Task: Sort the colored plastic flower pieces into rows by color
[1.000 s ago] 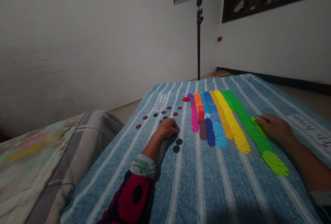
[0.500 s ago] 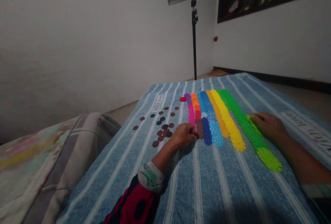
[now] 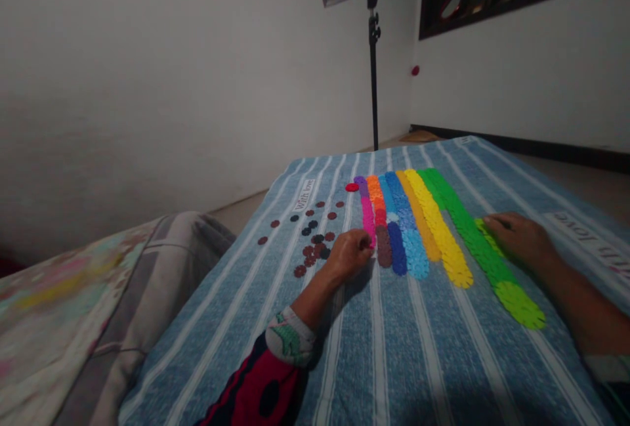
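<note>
My left hand [image 3: 352, 255] hovers by the near end of the pink row [image 3: 368, 213], fingers curled into a pinch; whatever they hold, if anything, is hidden. Beside it lies a brown row [image 3: 383, 249] of small notched plastic discs. My right hand [image 3: 522, 237] rests on the cloth with fingers stretched toward a short strip of lime discs [image 3: 487, 234], touching or just over it. Left of it runs the long green row [image 3: 462, 235], ending in lime discs [image 3: 520, 304]. Yellow [image 3: 440, 235] and blue [image 3: 402, 206] rows lie between my hands.
Loose brown and black discs [image 3: 309, 251] are scattered left of my left hand, and red discs [image 3: 352, 187] sit farther back. Everything lies on a striped blue cloth [image 3: 275, 321]. A draped patterned fabric [image 3: 59, 301] is at left; a black stand [image 3: 374, 85] rises behind.
My left hand has shifted slightly away from the brown row, uncovering more of it. My right hand stays by the lime strip. The view has shifted slightly.
</note>
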